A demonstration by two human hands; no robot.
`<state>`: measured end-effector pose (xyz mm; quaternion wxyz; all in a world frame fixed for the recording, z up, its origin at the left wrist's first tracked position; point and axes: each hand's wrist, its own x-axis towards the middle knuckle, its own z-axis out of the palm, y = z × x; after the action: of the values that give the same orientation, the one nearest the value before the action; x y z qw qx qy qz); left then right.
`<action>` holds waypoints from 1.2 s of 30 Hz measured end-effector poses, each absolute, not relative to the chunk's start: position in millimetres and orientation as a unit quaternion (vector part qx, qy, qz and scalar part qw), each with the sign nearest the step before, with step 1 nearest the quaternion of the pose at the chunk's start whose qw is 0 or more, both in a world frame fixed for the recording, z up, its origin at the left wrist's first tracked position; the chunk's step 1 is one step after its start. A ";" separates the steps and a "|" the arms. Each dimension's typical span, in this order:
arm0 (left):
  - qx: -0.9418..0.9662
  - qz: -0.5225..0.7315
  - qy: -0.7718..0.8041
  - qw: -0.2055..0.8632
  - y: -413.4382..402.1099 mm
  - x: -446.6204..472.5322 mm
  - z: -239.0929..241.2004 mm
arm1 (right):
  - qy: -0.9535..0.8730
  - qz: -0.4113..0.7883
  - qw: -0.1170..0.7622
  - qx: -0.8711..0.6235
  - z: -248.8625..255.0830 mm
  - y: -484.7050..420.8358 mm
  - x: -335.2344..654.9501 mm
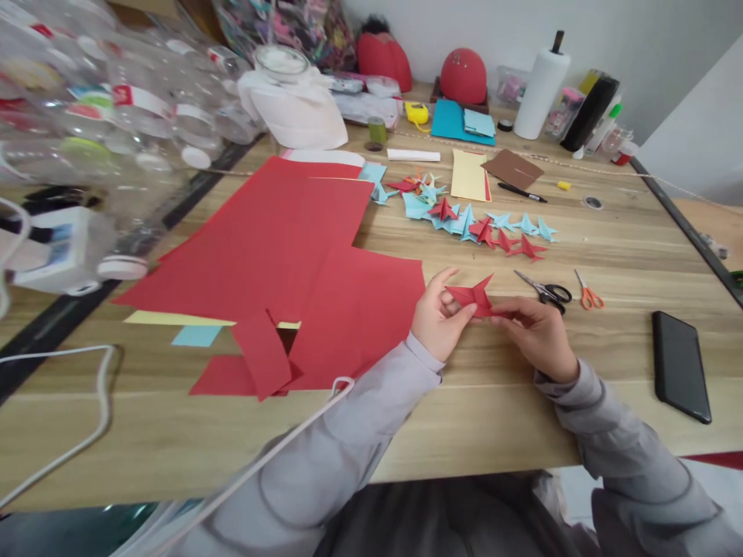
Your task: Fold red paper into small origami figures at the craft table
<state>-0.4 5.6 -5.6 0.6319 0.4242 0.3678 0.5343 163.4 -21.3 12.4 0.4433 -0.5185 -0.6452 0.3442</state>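
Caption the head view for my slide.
Left hand and right hand hold a folded red paper above a wood-grain table, with red and light-blue folded figures beyond.

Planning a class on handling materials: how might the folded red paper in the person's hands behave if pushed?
The folded red paper is probably light, being small and pinched between left hand and right hand fingers. Its creases likely stiffen it somewhat, but the thin, pointed tips could bend easily.

The folded red piece (479,300) is looking like dull paper. The counter (493,422) is showing smooth wood lines. The phone (681,367) is looking smooth. The bottles (139,104) are looking like shiny plastic.
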 end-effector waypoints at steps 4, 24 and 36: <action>0.459 0.543 0.350 0.610 6.8 -2.0 -6.0 | -0.682 0.287 0.439 -0.509 15.4 -20.0 163.2; 0.436 0.456 0.389 0.671 2.4 -0.7 9.0 | -0.523 0.478 0.473 -0.524 19.7 -19.3 155.5; 0.406 0.449 0.405 0.685 0.7 2.1 9.1 | -0.464 0.500 0.511 -0.524 16.0 -18.6 151.2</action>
<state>2.1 0.7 9.1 0.6851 0.4064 0.4045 0.4493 151.2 -18.6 16.0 0.5105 -0.5238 -0.4642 0.4995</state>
